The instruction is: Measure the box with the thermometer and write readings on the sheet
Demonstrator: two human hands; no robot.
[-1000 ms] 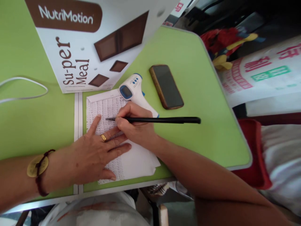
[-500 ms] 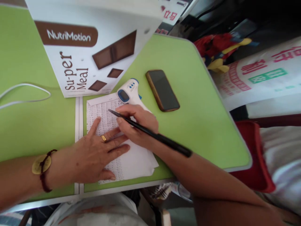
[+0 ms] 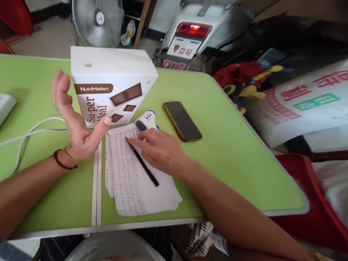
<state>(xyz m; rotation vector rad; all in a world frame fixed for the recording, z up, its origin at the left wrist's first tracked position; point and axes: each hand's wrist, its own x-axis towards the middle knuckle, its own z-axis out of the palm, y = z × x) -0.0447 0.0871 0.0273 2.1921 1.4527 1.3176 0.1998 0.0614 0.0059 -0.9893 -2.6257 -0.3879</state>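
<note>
My left hand (image 3: 78, 127) is raised beside the white box, palm turned up, fingers apart and holding nothing. A dark red cord bracelet circles its wrist. A black pen (image 3: 144, 165) lies slantwise on several sheets of paper (image 3: 125, 181) covered in small rows of writing. Over the sheets, my right hand (image 3: 160, 148) has its fingers stretched out, the fingertips by the pen's upper end; whether they touch it is unclear. Just beyond this hand lies a white and blue infrared thermometer (image 3: 146, 120), its handle hidden. The NutriMotion box (image 3: 108, 78) stands behind the papers.
A phone (image 3: 182, 121) in a brown case lies right of the thermometer on the green table (image 3: 231, 163). White cables (image 3: 35, 132) run across the left side. Past the table are a fan (image 3: 99, 21), a scooter's rear (image 3: 195, 29) and a printed white sack (image 3: 304, 98). A red chair (image 3: 304, 181) stands at right.
My left hand has lifted off the papers and turned palm up. The pen has left my right hand's grip and lies on the sheets. The view has tilted up, showing the fan and scooter.
</note>
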